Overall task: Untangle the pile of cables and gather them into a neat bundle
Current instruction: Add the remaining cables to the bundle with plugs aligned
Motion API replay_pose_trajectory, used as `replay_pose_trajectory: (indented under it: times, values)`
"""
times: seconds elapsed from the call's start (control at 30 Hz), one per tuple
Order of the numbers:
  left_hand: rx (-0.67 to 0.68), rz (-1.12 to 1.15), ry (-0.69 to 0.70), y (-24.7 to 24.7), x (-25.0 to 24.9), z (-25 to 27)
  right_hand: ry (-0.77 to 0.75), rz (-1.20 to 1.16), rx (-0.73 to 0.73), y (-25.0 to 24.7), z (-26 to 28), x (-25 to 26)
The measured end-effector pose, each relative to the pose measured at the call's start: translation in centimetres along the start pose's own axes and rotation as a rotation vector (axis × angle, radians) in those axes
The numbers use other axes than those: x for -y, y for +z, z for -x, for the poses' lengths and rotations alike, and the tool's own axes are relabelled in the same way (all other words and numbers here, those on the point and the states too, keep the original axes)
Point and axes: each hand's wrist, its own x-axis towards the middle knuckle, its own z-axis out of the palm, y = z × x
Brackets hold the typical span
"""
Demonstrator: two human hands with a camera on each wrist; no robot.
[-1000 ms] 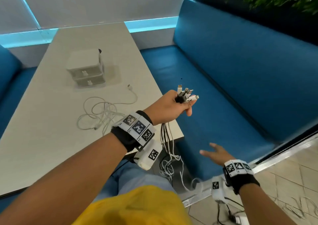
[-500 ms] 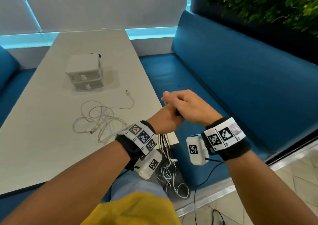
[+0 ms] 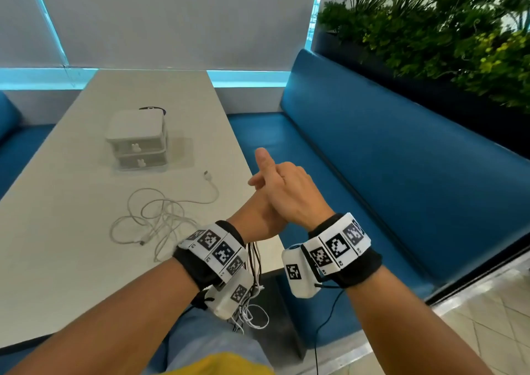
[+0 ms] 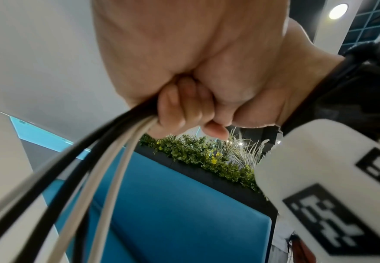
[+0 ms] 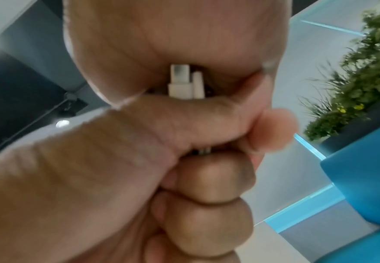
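- Left hand (image 3: 259, 219): fist clenched round cable bundle (image 4: 108, 160); strands hang toward 6 o'clock.
- Right hand (image 3: 289, 196): cupped over the left; grip indeterminate.
- Loose white cable (image 3: 160, 217): on table (image 3: 57, 260), 9 o'clock of hands.

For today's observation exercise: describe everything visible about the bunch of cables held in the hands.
The bunch of cables mixes thin black and white rubbery cords. The left hand grips it in a fist; the right hand covers the white plug ends. The cords hang down past the table edge in loose tangled loops.
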Motion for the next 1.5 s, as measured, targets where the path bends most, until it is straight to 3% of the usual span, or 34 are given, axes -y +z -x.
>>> replay_pose_trajectory:
  times: [0.13,0.17,0.23,0.33,0.43,0.57,0.77,0.87,0.97,1.03,1.13,1.2,1.37,1.43,1.5]
  values:
    - [-0.119,0.187,0.088,-1.8,-0.6,-0.1,0.018,-0.561,-0.207,-1.1,-0.7,-0.1]
    - [-0.179,0.306,0.070,-2.1,-1.0,-0.3,0.071,-0.676,-0.184,-1.0,-1.0,-0.2]
    - [-0.310,0.515,-0.003,-2.7,-2.2,-0.9,0.208,-0.817,0.000,0.0,-1.2,-0.4]
    - [-0.469,0.645,-0.067,-3.5,-3.4,-1.7,0.276,-0.748,0.090,2.3,-1.1,-0.6]
    - [-0.415,0.734,-0.033,-4.4,-3.4,-2.4,0.297,-0.706,0.097,3.4,-0.9,-1.4]
    - [-0.307,0.649,0.011,-6.2,-4.0,-2.7,0.355,-0.622,0.156,4.9,-0.2,-4.6]
    - [-0.395,0.640,0.021,-9.4,-5.6,-3.9,0.459,-0.511,0.141,5.6,1.5,-9.6]
    - [-0.431,0.307,0.115,-10.3,-5.0,-4.3,0.462,-0.317,0.102,6.1,2.4,-10.8]
    - [-0.196,-0.265,0.250,-9.4,-2.6,-3.6,0.363,-0.179,-0.010,6.2,2.2,-10.1]
    - [-0.051,-0.610,0.246,-8.1,-1.6,-2.8,0.334,-0.190,-0.101,6.2,1.6,-9.4]
    - [0.030,-0.872,0.267,-6.6,-1.3,-2.4,0.225,-0.223,-0.150,5.4,0.9,-8.5]
    - [0.104,-0.926,0.222,-5.9,-1.2,-2.3,0.134,-0.269,-0.147,4.3,0.6,-7.6]
    - [0.176,-0.982,0.152,-4.9,-1.0,-1.6,0.255,-0.455,-0.167,2.9,-0.6,-6.8]
    - [0.158,-0.862,0.145,-4.7,-0.9,-1.4,0.272,-0.558,-0.134,1.9,-0.7,-6.3]
    - [0.183,-0.565,0.143,-4.9,-1.2,-1.3,0.260,-0.769,-0.059,0.4,-0.3,-5.8]
